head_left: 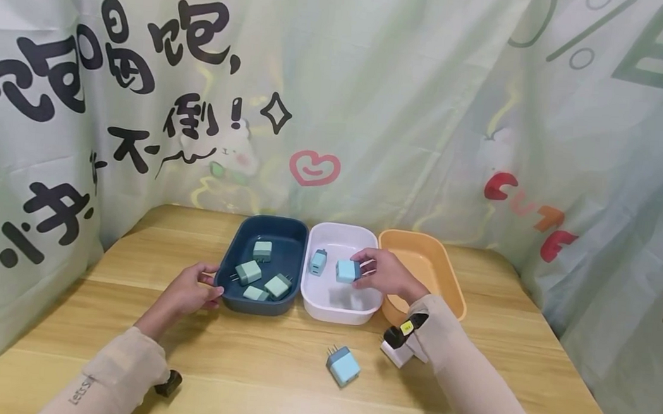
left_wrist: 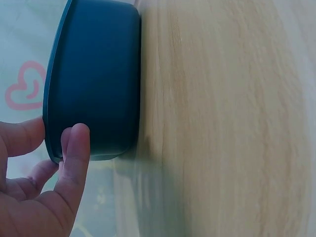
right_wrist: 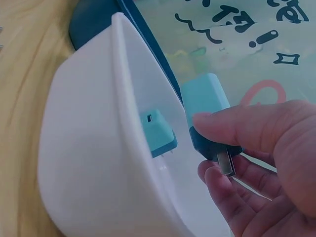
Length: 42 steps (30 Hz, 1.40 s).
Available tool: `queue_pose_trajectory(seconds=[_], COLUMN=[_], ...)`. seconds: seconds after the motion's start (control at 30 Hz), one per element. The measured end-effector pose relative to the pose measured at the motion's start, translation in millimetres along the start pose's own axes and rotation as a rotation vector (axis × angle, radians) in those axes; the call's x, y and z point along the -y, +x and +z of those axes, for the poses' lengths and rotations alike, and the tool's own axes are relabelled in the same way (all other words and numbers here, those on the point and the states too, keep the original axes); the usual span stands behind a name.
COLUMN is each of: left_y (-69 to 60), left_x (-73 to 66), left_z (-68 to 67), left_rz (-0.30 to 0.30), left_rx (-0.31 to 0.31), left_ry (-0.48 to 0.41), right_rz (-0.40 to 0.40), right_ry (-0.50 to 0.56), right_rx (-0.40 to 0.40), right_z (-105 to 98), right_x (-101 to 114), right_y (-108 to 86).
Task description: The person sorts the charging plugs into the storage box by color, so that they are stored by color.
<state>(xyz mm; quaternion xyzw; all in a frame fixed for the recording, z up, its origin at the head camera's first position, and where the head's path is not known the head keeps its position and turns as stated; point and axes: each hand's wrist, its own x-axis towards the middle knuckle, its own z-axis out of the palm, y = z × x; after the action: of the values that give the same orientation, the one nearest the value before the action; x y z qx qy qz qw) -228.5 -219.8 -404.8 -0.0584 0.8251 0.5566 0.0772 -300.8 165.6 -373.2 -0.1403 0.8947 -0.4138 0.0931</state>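
Observation:
My right hand pinches a light blue charger plug by its darker blue end, above the white bin. Metal prongs of this plug show between thumb and fingers in the right wrist view. Inside the white bin lies another light blue charger plug. With thumb and fingers my left hand holds the near left edge of the dark blue bin. Several pale green charger plugs, such as this green plug, lie in the dark blue bin.
To the right stands an orange bin, partly behind the right forearm. A light blue charger plug lies on the wooden table in front. White plugs lie partly hidden beneath the right wrist. A printed curtain hangs behind the table.

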Motion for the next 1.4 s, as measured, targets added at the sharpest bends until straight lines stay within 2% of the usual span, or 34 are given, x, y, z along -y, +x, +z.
queue_pose_trajectory(seconds=[0.3, 0.57, 0.77, 1.13, 1.4], left_y=[0.0, 0.5, 1.3, 0.3, 0.1], left_x=[0.3, 1.1, -0.5, -0.5, -0.5], left_z=[0.7, 2.4, 2.5, 1.0, 0.5], left_rz=[0.007, -0.006, -0.011, 0.009, 0.004], left_rx=[0.001, -0.006, -0.011, -0.015, -0.025], left_ry=[0.002, -0.001, 0.001, -0.005, 0.010], right_rz=[0.001, 0.020, 0.001, 0.070, 0.125], right_ry=[0.024, -0.018, 0.014, 0.029, -0.002], right_rx=[0.002, -0.007, -0.006, -0.036, -0.048], right_z=[0, -1, -2, 0, 2], right_x=[-5, -2, -4, -10, -8], right_y=[18.3, 28.7, 39.1, 57.0, 68.1])
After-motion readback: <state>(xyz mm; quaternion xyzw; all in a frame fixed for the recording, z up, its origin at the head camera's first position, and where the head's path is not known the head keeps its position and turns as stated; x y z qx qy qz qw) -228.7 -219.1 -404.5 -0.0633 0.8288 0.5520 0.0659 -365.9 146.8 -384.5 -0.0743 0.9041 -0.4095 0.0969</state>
